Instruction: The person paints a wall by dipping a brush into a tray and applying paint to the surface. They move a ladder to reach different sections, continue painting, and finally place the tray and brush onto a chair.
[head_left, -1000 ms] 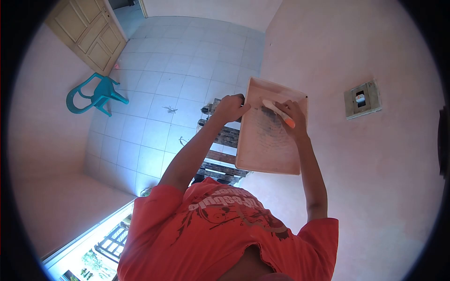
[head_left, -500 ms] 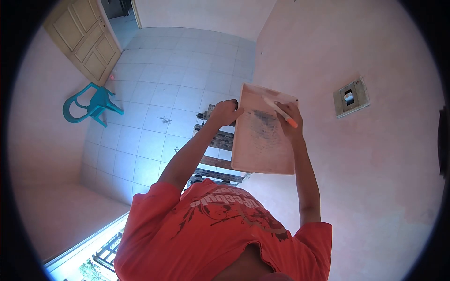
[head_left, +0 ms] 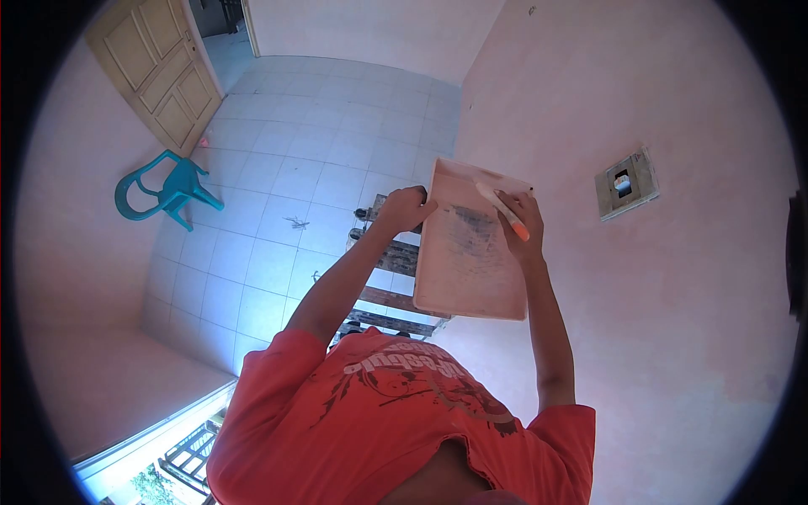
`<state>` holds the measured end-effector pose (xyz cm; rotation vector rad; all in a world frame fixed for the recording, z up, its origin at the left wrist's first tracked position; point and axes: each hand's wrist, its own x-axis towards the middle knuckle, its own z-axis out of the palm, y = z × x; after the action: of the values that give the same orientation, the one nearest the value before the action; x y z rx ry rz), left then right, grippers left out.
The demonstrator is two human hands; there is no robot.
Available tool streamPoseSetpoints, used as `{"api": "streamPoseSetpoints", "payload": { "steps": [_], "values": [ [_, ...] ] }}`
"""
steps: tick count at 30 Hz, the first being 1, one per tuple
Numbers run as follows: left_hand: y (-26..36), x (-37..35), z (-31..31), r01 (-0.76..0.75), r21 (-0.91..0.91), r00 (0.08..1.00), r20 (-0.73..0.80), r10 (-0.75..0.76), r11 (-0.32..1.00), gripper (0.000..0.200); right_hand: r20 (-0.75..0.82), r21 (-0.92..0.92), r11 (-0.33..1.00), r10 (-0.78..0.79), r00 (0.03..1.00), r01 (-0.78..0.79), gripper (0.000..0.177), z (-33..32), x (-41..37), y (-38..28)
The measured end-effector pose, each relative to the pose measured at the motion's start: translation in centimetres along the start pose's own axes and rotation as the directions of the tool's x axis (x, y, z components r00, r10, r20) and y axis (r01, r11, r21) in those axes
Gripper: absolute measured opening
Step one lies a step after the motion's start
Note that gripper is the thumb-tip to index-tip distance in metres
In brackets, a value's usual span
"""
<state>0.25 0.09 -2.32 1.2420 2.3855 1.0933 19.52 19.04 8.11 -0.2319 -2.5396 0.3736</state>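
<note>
A pale pink paint tray with dark smears across its bottom is held in front of me, over a wooden rack. My left hand is closed around the tray's left edge near its far corner. Over the tray's far right side, my right hand is wrapped around a paintbrush with a pale body and an orange handle end. The brush's pale far end points down to the left, into the tray's far part; its tip overlaps the tray in this view.
Beneath the tray are the dark slats of a wooden rack. A green plastic chair stands on the tiled floor, close to the door. On the pink wall at right sits an electrical box.
The right hand and paintbrush have shifted slightly down, the brush's pale end now lower in the tray. The tray and left hand sit slightly lower in view, as the camera has tilted a little.
</note>
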Motion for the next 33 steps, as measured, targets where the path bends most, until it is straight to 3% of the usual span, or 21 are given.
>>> {"api": "streamPoseSetpoints", "payload": {
  "steps": [7, 10, 11, 12, 13, 15, 16, 18, 19, 21, 22, 24, 25, 26, 27, 28, 30, 32, 33],
  "values": [
    [-0.3, 0.0, 0.1, -0.034, -0.008, 0.997, -0.069, 0.034, 0.999, 0.050, 0.218, -0.220, 0.959, -0.128, 0.967, 0.177, 0.047, 2.5, -2.3, 1.3],
    [-0.3, -0.2, 0.4, -0.024, -0.032, 0.998, -0.051, 0.022, 0.999, 0.050, 0.092, -0.062, 0.994, -0.084, 0.992, 0.090, 0.046, 1.6, -2.2, 3.1],
    [-0.3, -0.1, 0.4, -0.025, -0.016, 0.999, -0.048, 0.025, 1.000, 0.050, 0.032, 0.276, 0.955, 0.102, 0.994, -0.107, 0.042, 1.1, -1.7, 3.8],
    [-0.4, 0.0, 0.4, -0.030, 0.002, 0.999, -0.045, 0.030, 1.000, 0.050, 0.032, 0.586, 0.769, 0.292, 0.956, -0.255, 0.039, 0.4, -1.2, 4.4],
    [-0.2, 0.0, 0.2, -0.043, 0.006, 0.998, -0.041, 0.043, 0.999, 0.050, 0.020, 0.586, 0.770, 0.299, 0.954, -0.253, 0.039, -1.1, -0.6, 4.1],
    [0.2, -0.2, -0.1, 0.005, -0.003, 1.000, -0.029, -0.005, 1.000, 0.049, 0.114, 0.787, 0.461, 0.546, 0.830, -0.411, 0.027, -4.8, 0.6, 3.3],
    [0.1, -0.2, -0.1, -0.014, 0.001, 1.000, -0.024, 0.014, 1.000, 0.049, 0.096, 0.789, 0.464, 0.554, 0.827, -0.402, 0.027, -6.1, 0.8, 2.7],
    [0.2, -0.2, 0.0, 0.005, -0.038, 0.999, -0.043, -0.006, 0.999, 0.048, 0.121, 0.964, 0.145, 0.512, 0.850, -0.225, 0.026, -7.9, 0.6, 1.6],
    [0.3, -0.1, 0.0, -0.017, -0.036, 0.999, -0.031, 0.016, 0.999, 0.048, 0.102, 0.965, 0.153, 0.527, 0.844, -0.212, 0.026, -8.2, 0.1, 1.2],
    [0.3, -0.2, 0.0, 0.025, -0.058, 0.999, -0.018, -0.026, 0.998, 0.046, 0.111, 0.993, -0.036, 0.585, 0.804, -0.111, 0.024, -8.0, -0.9, -0.3],
    [0.1, -0.1, 0.1, 0.028, -0.075, 0.999, -0.013, -0.029, 0.997, 0.047, 0.091, 0.995, -0.027, 0.597, 0.797, -0.094, 0.024, -7.4, -1.7, -0.3],
    [-0.7, -0.2, 0.5, 0.005, -0.061, 1.000, -0.025, -0.006, 0.998, 0.047, 0.168, 0.958, 0.062, 0.665, 0.728, -0.278, 0.025, -4.6, -4.6, 1.1],
    [-0.8, 0.0, 0.7, -0.006, -0.055, 0.999, -0.043, 0.003, 0.998, 0.047, 0.173, 0.856, 0.260, 0.671, 0.721, -0.448, 0.025, -2.3, -6.4, 2.5],
    [-0.6, 0.1, 0.6, -0.008, -0.044, 0.999, -0.051, 0.006, 0.999, 0.048, 0.169, 0.681, 0.433, 0.692, 0.702, -0.590, 0.024, -0.4, -8.1, 3.8],
    [-0.6, 0.0, 0.6, -0.017, -0.035, 0.999, -0.052, 0.015, 0.999, 0.048, 0.194, 0.389, 0.625, 0.663, 0.723, -0.677, 0.026, 0.3, -9.4, 3.7],
    [-0.7, -0.1, 0.8, -0.025, -0.032, 0.998, -0.054, 0.023, 0.999, 0.049, 0.234, 0.044, 0.730, 0.656, 0.718, -0.682, 0.029, 0.8, -10.3, 3.0],
    [-1.0, 0.1, 0.9, -0.057, -0.010, 0.996, -0.074, 0.056, 0.998, 0.049, 0.030, 0.387, 0.641, 0.710, 0.704, -0.663, 0.028, -0.2, -10.3, -1.7],
    [-0.2, 0.0, 0.3, -0.010, -0.023, 0.999, -0.033, 0.010, 1.000, 0.047, -0.037, 0.446, 0.638, 0.714, 0.700, -0.628, 0.033, -1.3, -9.7, -5.2],
    [0.1, 0.0, 0.0, -0.018, -0.059, 1.000, -0.026, 0.017, 0.998, 0.047, 0.060, 0.247, 0.709, 0.669, 0.741, -0.661, 0.033, -0.8, -9.8, -4.9]
  ]
}}
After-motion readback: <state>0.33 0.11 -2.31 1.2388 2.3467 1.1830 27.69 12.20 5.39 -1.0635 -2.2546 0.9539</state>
